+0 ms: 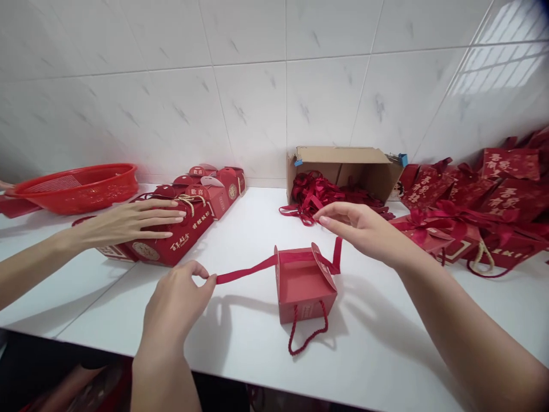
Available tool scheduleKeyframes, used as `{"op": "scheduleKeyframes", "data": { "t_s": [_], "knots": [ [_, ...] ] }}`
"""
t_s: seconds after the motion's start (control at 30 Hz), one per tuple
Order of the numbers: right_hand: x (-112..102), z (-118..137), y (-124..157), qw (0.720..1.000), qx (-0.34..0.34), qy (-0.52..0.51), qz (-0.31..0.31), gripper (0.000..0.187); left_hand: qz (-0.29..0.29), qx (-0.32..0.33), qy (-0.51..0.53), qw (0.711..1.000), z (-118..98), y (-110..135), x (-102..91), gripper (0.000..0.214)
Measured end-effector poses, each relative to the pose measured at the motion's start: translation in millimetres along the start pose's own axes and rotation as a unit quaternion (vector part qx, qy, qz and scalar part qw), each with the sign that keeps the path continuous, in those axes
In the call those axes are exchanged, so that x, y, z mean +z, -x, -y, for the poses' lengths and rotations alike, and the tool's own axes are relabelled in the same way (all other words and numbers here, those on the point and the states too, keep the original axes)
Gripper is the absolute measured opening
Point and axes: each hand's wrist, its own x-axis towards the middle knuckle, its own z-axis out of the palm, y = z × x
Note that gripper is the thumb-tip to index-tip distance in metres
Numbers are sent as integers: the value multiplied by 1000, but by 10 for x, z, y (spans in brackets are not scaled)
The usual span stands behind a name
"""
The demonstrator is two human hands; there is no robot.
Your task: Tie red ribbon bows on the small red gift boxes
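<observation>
A small red gift box (302, 280) stands on the white table in front of me, its twisted cord handle (306, 343) hanging toward me. A red ribbon (246, 273) runs across the box top between its raised rounded flaps. Low on the left, my left hand (175, 303) pinches one ribbon end between thumb and index finger. My right hand (360, 229) is raised right of the box with fingers curled and closed. The ribbon's other end rises to that hand and disappears behind it, so the grip itself is hidden.
Another person's hand (137, 220) rests over red gift boxes (171, 240) at the left. Behind them sits a red plastic basket (86, 197). An open cardboard box (338, 155) spills red ribbons (313, 191). Many ribbon-tied red boxes (510, 200) are piled at the right.
</observation>
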Motion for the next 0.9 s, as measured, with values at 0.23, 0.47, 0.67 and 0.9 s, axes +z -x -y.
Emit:
{"op": "scheduleKeyframes", "data": {
  "t_s": [0.23, 0.47, 0.67, 0.9],
  "knots": [
    [125, -277, 232, 993, 85, 6, 84, 41, 132, -59, 364, 920, -613, 42, 219, 27],
    [400, -503, 321, 979, 133, -124, 94, 43, 337, -95, 442, 826, -827, 161, 268, 34],
    [418, -603, 355, 964, 148, -174, 137, 48, 361, -101, 372, 849, -618, 161, 183, 44],
    [343, -649, 425, 955, 173, -214, 107, 44, 355, -161, 297, 872, -442, 199, 126, 45]
  ]
}}
